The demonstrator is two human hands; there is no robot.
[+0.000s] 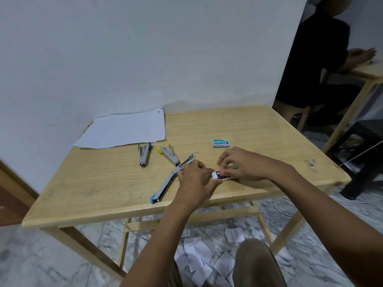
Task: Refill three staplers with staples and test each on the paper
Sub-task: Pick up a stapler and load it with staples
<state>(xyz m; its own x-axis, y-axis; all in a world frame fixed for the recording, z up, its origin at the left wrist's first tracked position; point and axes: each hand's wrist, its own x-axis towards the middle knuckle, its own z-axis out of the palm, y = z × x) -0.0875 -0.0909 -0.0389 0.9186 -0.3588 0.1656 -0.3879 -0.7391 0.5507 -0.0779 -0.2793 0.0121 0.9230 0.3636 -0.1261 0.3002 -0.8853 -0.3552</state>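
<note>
Under the table [103, 183], nearest: white scraps [207, 259] on the marble floor. On top, near the front edge: blue stapler [165, 187] swung open flat, lying diagonal. Left hand [194, 179] overlaps its middle, thumb and forefinger pinching the white end of an open box [218, 175] of staples. Right hand [241, 164] curls over the same box from the other side, fingertips gripping it. Box on or just above the tabletop, cannot tell which. Beyond: yellow stapler [169, 154] and teal stapler [144, 155], each splayed in a V, side by side. Green box [221, 143] behind the hands, apart. Loose staples [310, 162] near the right edge. Farthest: paper [124, 129], against the wall.
</note>
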